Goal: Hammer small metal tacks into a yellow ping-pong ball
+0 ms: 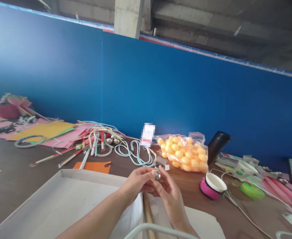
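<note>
Held in front of me over the desk is a small shiny silver jingle bell (157, 175). My left hand (138, 179) pinches it from the left, thumb and fingertips together, with a thin bit of orange material by the thumb. From the right, the fingers of my right hand (169, 191) curl around the same bell, their tips touching it. Part of the bell is hidden behind the fingers. Just beyond my fingertips sits a small open box (164, 163) with dark contents. Under my forearms are a white tray (91, 174) and a wooden stick (149, 215).
A plastic bag of orange balls (183, 154) stands behind my hands. To its right are a black cylinder (218, 144) and a pink-wrapped cup (212, 187). Pale blue cord (133, 154), silver bells (112, 140) and coloured paper (41, 131) lie left. A blue partition (173, 86) closes the back.
</note>
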The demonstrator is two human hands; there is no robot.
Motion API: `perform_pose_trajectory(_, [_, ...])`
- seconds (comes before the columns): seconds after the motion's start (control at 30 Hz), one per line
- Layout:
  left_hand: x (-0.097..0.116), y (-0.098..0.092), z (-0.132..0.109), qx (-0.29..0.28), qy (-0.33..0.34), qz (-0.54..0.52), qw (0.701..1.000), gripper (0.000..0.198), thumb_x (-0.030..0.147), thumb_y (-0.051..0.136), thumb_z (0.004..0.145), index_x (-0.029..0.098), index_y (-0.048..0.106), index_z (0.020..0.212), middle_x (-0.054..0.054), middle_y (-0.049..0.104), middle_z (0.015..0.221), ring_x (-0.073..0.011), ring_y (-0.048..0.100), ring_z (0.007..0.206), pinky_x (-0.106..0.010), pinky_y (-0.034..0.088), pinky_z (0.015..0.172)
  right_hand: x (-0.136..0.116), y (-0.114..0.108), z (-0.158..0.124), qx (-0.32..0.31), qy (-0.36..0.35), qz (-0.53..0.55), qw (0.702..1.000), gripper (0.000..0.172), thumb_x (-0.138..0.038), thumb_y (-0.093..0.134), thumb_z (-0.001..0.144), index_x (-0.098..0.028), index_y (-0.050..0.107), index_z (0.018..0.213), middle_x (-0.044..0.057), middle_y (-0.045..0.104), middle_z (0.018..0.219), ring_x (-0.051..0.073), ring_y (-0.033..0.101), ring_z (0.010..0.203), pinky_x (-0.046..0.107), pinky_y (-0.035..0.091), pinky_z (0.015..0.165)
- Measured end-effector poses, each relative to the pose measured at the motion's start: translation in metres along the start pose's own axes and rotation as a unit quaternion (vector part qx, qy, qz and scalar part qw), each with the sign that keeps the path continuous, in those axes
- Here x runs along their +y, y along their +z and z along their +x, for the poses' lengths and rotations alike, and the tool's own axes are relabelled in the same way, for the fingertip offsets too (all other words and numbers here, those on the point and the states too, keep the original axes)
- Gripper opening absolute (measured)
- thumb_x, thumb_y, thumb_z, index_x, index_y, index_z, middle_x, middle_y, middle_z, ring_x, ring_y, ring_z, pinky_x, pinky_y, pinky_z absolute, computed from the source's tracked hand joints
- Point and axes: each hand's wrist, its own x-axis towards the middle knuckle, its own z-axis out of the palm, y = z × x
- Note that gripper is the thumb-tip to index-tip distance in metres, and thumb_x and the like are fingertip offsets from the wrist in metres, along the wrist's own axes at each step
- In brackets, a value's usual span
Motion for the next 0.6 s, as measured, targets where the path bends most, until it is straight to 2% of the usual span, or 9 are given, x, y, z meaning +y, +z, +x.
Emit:
perform_pose_trajectory(0.07, [0.002, -0.003, 0.002, 0.031, 0.019, -0.031, 0.999, 0.034, 0.039, 0.066, 0.070, 0.013, 0.062, 0.091, -0.005, 0.062, 0.077, -0.0098, 0.060, 0.060, -0.020, 0.049, 0.056, 0.002, 0.001, -0.001, -0.009, 0.012, -0.015, 1.000, 0.057, -0.041, 0.059, 0.078, -0.024, 0.040, 0.130, 0.010, 0.055, 0.123, 0.024, 0.063, 0.087, 0.030, 0.053, 0.058])
perform_pose_trajectory(0.13, [0.005, -0.008, 0.005, 0.071, 0.044, -0.063, 0.994, 0.033, 0.038, 0.067, 0.070, 0.014, 0.061, 0.092, -0.004, 0.060, 0.079, -0.0088, 0.059, 0.062, -0.018, 0.050, 0.056, 0.007, 0.000, -0.002, -0.003, 0.009, -0.106, 0.994, 0.052, -0.043, 0.060, 0.076, -0.023, 0.048, 0.123, 0.009, 0.060, 0.112, 0.022, 0.063, 0.078, 0.029, 0.051, 0.056])
perform_pose_trajectory(0.23, [0.006, -0.017, 0.011, 0.122, 0.080, -0.092, 0.985, 0.033, 0.038, 0.068, 0.069, 0.015, 0.061, 0.092, -0.003, 0.059, 0.079, -0.0083, 0.059, 0.062, -0.018, 0.051, 0.054, 0.014, 0.000, -0.006, -0.018, -0.006, -0.314, 0.949, 0.038, -0.043, 0.065, 0.070, -0.021, 0.064, 0.101, 0.006, 0.064, 0.089, 0.020, 0.060, 0.067, 0.030, 0.047, 0.063])
perform_pose_trajectory(0.3, [0.004, -0.022, 0.014, 0.143, 0.093, -0.104, 0.980, 0.032, 0.038, 0.068, 0.068, 0.015, 0.060, 0.089, -0.002, 0.057, 0.076, -0.0081, 0.059, 0.060, -0.018, 0.051, 0.053, 0.016, 0.001, -0.009, -0.044, -0.022, -0.384, 0.922, 0.029, -0.042, 0.060, 0.074, -0.023, 0.065, 0.095, 0.004, 0.063, 0.086, 0.019, 0.059, 0.068, 0.029, 0.044, 0.063])
perform_pose_trajectory(0.37, [0.001, -0.026, 0.017, 0.151, 0.094, -0.115, 0.977, 0.032, 0.039, 0.069, 0.067, 0.015, 0.059, 0.087, -0.001, 0.056, 0.071, -0.0086, 0.059, 0.059, -0.018, 0.052, 0.053, 0.014, 0.002, -0.011, -0.058, -0.037, -0.410, 0.909, 0.026, -0.039, 0.054, 0.077, -0.024, 0.065, 0.095, 0.003, 0.062, 0.086, 0.018, 0.059, 0.070, 0.026, 0.043, 0.062])
perform_pose_trajectory(0.47, [-0.001, -0.029, 0.019, 0.146, 0.091, -0.125, 0.977, 0.032, 0.038, 0.069, 0.068, 0.015, 0.058, 0.087, -0.002, 0.058, 0.072, -0.0094, 0.060, 0.060, -0.019, 0.052, 0.052, 0.009, 0.005, -0.013, -0.060, -0.049, -0.400, 0.913, 0.025, -0.032, 0.051, 0.079, -0.026, 0.063, 0.100, 0.003, 0.060, 0.087, 0.018, 0.059, 0.071, 0.024, 0.043, 0.063])
perform_pose_trajectory(0.53, [-0.001, -0.029, 0.019, 0.145, 0.093, -0.127, 0.977, 0.032, 0.038, 0.068, 0.068, 0.015, 0.058, 0.088, -0.003, 0.059, 0.075, -0.0095, 0.061, 0.060, -0.019, 0.052, 0.052, 0.007, 0.006, -0.014, -0.063, -0.054, -0.385, 0.919, 0.033, -0.024, 0.049, 0.077, -0.028, 0.058, 0.109, 0.002, 0.059, 0.091, 0.016, 0.059, 0.067, 0.024, 0.043, 0.063])
perform_pose_trajectory(0.6, [0.000, -0.028, 0.019, 0.145, 0.094, -0.133, 0.976, 0.031, 0.038, 0.068, 0.069, 0.015, 0.057, 0.087, -0.003, 0.060, 0.075, -0.0094, 0.060, 0.059, -0.019, 0.052, 0.051, 0.004, 0.007, -0.016, -0.086, -0.053, -0.396, 0.913, 0.046, -0.018, 0.052, 0.071, -0.029, 0.053, 0.115, 0.002, 0.057, 0.092, 0.015, 0.058, 0.063, 0.024, 0.043, 0.061])
